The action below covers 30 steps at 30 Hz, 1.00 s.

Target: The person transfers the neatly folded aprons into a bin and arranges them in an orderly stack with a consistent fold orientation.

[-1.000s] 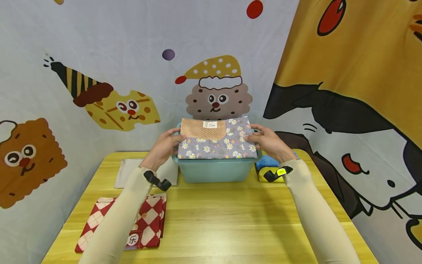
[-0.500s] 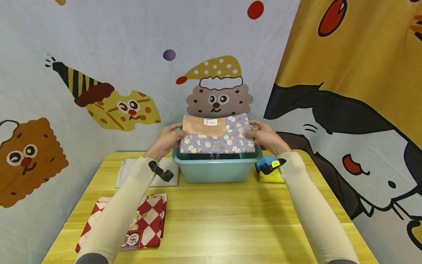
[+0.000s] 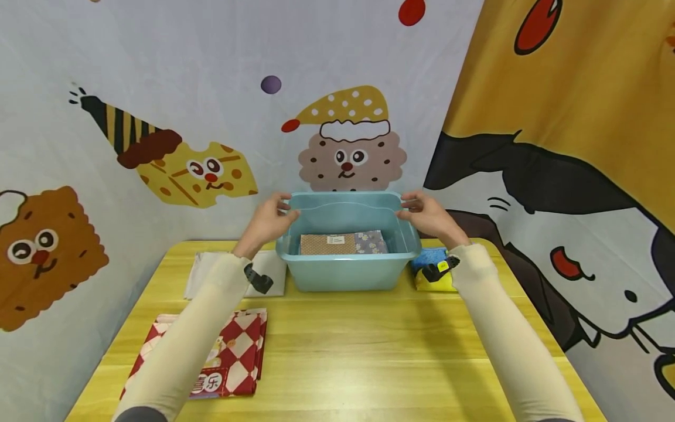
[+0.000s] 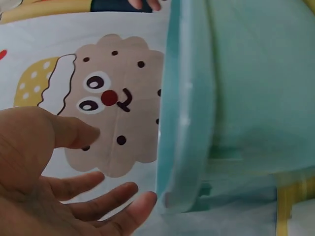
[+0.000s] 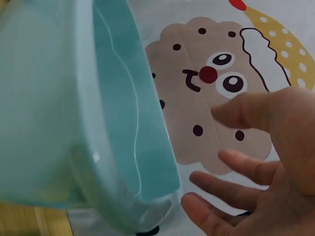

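Note:
A folded cloth, dotted tan on one part and grey with daisies on the other, lies inside the pale teal tub. Its small white label faces up. Over the tub's left rim my left hand hovers with fingers spread and nothing in them. My right hand is held the same way by the right rim, also holding nothing. Both wrist views show loosely bent, separated fingers beside the tub wall. How the cloth's lower part lies in the tub is hidden by the front wall.
A red and cream checked folded cloth lies at the table's front left, partly under my left forearm. Behind it is a white folded cloth. A blue and yellow folded item sits right of the tub. A printed curtain hangs behind the table.
Both hands held the daisy cloth over the tub in the earlier frames. They have let go, and the cloth has dropped into the tub. The hands stay near the rims.

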Each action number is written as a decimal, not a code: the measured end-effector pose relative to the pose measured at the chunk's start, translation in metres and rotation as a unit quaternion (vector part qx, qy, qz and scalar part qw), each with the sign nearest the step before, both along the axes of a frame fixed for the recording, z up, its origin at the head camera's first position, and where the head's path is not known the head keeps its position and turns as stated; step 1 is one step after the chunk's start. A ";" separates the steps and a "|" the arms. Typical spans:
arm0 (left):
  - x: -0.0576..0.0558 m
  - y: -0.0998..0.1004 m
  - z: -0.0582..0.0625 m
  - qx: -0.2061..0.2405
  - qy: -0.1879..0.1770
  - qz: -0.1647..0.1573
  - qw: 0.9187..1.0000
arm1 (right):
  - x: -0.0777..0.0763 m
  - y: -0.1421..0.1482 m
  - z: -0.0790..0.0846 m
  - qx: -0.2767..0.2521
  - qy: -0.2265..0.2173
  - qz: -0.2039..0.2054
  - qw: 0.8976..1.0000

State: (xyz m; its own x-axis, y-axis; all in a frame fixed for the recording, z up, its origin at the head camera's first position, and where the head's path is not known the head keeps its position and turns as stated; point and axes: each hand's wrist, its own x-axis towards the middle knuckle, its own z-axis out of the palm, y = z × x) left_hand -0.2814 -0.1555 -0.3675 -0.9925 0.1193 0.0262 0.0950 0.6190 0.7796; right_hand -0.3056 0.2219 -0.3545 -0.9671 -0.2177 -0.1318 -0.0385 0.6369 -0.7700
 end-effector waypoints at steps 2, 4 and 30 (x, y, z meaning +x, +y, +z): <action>0.002 0.001 -0.003 -0.009 0.017 -0.009 1.000 | 0.001 0.002 -0.003 0.011 0.013 0.012 1.000; 0.003 0.003 -0.006 -0.018 0.032 -0.018 0.999 | 0.002 0.003 -0.006 0.026 0.027 0.020 0.999; 0.036 0.074 -0.024 -0.166 0.223 -0.160 0.947 | 0.020 0.032 -0.025 0.157 0.169 0.045 0.972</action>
